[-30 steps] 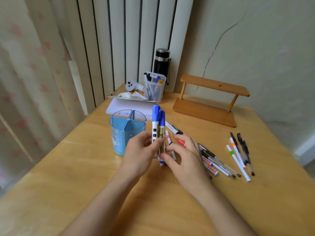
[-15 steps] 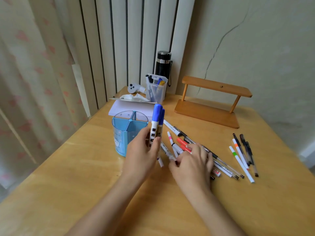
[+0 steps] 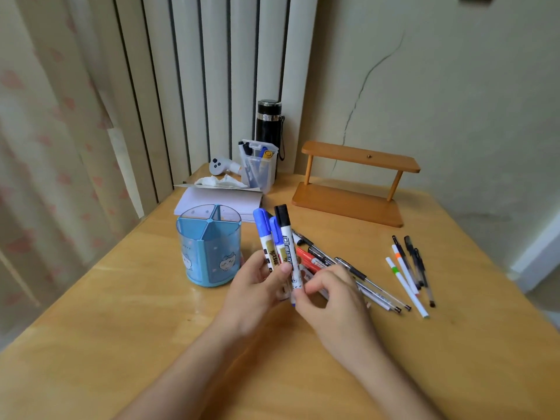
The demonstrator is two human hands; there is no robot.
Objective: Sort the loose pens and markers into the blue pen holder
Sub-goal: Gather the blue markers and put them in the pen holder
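The blue pen holder [image 3: 209, 253], divided into compartments and with nothing visible inside, stands left of centre on the wooden table [image 3: 121, 313]. My left hand [image 3: 257, 286] holds two blue-capped markers [image 3: 264, 234] upright just right of it. A black-capped marker [image 3: 286, 237] stands beside them, pinched at its lower end by my right hand [image 3: 330, 295] and touching my left thumb. Red markers [image 3: 309, 259] and several pens [image 3: 372, 286] lie loose behind my right hand. More thin pens [image 3: 409, 268] lie further right.
A wooden rack [image 3: 354, 183] stands at the back right. At the back are a clear box of markers [image 3: 259, 165], a black flask [image 3: 269, 122], a white controller [image 3: 221, 166], tissue and paper sheets [image 3: 218, 198]. Curtains hang left.
My right hand picked a black-capped marker from the pile and raised it upright against the two blue markers in my left hand.
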